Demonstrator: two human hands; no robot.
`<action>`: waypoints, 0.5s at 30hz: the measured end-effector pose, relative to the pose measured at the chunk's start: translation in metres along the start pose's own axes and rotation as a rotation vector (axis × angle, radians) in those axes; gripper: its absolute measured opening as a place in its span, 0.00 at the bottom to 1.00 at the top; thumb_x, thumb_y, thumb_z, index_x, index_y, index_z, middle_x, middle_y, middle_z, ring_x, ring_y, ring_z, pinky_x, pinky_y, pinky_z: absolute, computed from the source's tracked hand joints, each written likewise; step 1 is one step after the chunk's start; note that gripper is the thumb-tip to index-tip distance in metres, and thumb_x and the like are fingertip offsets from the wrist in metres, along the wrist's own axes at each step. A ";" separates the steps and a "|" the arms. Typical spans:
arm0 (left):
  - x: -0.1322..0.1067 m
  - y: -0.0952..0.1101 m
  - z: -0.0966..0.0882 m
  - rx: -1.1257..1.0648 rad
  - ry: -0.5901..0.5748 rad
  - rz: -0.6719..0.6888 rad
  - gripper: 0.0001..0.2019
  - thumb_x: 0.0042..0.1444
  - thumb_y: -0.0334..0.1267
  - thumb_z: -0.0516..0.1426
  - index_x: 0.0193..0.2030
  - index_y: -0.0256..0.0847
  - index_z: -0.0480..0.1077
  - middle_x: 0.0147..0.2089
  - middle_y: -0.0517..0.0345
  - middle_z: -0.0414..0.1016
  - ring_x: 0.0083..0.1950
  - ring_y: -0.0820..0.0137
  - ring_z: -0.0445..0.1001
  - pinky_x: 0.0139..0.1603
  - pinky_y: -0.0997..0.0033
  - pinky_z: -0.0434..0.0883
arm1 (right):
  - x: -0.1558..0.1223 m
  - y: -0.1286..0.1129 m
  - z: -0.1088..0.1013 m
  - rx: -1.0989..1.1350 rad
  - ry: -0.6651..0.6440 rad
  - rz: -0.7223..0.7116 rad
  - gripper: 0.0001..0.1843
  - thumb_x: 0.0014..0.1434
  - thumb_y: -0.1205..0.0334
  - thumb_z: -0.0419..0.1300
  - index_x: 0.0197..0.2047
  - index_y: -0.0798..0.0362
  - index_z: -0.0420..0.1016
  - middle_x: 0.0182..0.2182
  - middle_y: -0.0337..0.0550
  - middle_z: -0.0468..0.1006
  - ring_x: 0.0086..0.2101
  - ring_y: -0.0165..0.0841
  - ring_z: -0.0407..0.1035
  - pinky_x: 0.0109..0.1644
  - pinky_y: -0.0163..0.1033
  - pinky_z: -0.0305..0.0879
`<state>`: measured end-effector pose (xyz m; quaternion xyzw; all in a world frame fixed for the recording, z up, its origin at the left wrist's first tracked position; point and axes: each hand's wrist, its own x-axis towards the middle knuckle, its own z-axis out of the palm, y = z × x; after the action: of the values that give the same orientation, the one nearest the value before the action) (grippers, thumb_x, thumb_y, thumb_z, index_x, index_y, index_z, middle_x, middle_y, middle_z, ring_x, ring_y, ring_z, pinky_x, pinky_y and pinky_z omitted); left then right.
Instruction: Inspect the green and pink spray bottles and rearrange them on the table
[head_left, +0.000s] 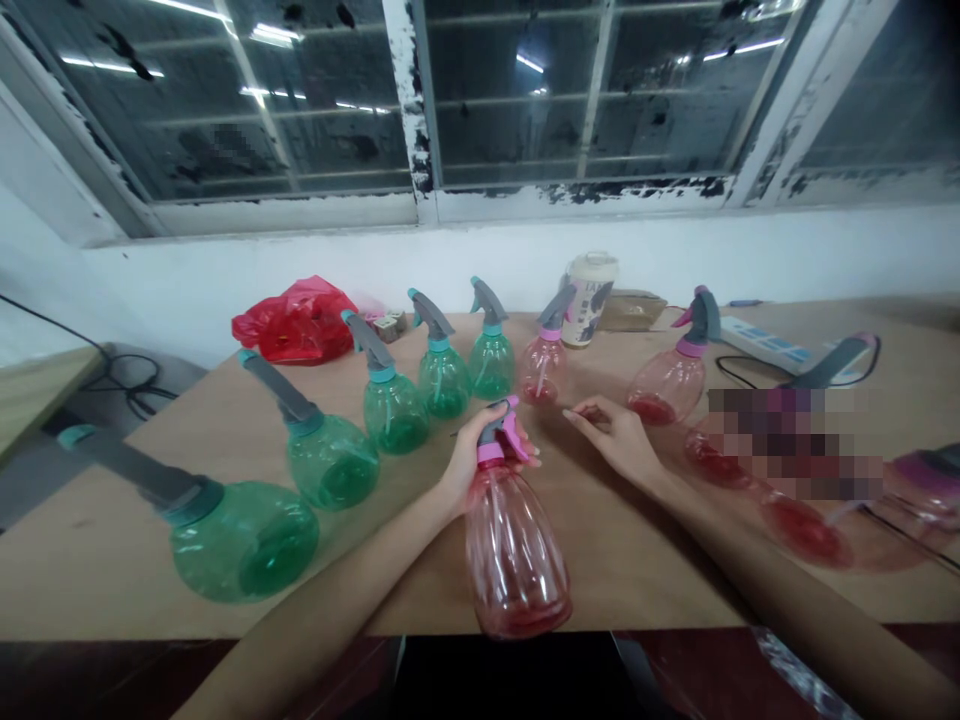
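Note:
My left hand (480, 455) grips a pink plastic spray bottle (514, 560) around its neck and grey trigger head, with the bottle's base towards me. My right hand (611, 437) rests just to the right, holding nothing, fingers loosely together and pointing left. Several green spray bottles (394, 412) with grey heads stand in a row along the left side of the wooden tabletop (637, 570). Several pink spray bottles (667, 385) with liquid in their bases stand in a row to the right. A pixelated patch hides part of the right-hand row.
A red plastic bag (296, 322), a paper cup (591, 298) and a cardboard package (630, 310) sit along the table's far edge. A white power strip (765, 345) with black cables lies at the back right. A white wall and a window rise behind.

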<state>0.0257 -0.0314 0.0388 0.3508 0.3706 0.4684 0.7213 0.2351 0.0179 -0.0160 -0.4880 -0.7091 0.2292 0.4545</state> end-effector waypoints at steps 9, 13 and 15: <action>-0.001 0.015 0.001 0.080 -0.018 0.273 0.19 0.55 0.50 0.52 0.33 0.33 0.72 0.30 0.51 0.78 0.33 0.66 0.77 0.28 0.74 0.70 | -0.004 -0.020 -0.005 0.046 -0.048 0.031 0.17 0.56 0.47 0.57 0.34 0.53 0.73 0.32 0.43 0.78 0.35 0.35 0.72 0.43 0.40 0.65; -0.002 0.025 0.001 0.196 -0.010 0.327 0.20 0.56 0.51 0.51 0.38 0.35 0.72 0.36 0.50 0.79 0.38 0.63 0.77 0.33 0.70 0.72 | -0.030 -0.056 -0.017 0.070 -0.166 0.050 0.18 0.56 0.45 0.56 0.39 0.51 0.73 0.36 0.42 0.78 0.39 0.36 0.72 0.46 0.43 0.66; -0.005 0.029 0.006 0.301 -0.023 0.369 0.19 0.56 0.51 0.51 0.38 0.36 0.72 0.39 0.49 0.79 0.41 0.62 0.77 0.38 0.67 0.72 | -0.050 -0.079 -0.022 0.029 -0.222 0.015 0.21 0.54 0.45 0.59 0.45 0.49 0.71 0.40 0.43 0.78 0.41 0.37 0.72 0.49 0.46 0.66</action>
<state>0.0172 -0.0277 0.0670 0.5216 0.3577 0.5276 0.5671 0.2213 -0.0621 0.0339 -0.4580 -0.7482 0.2955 0.3784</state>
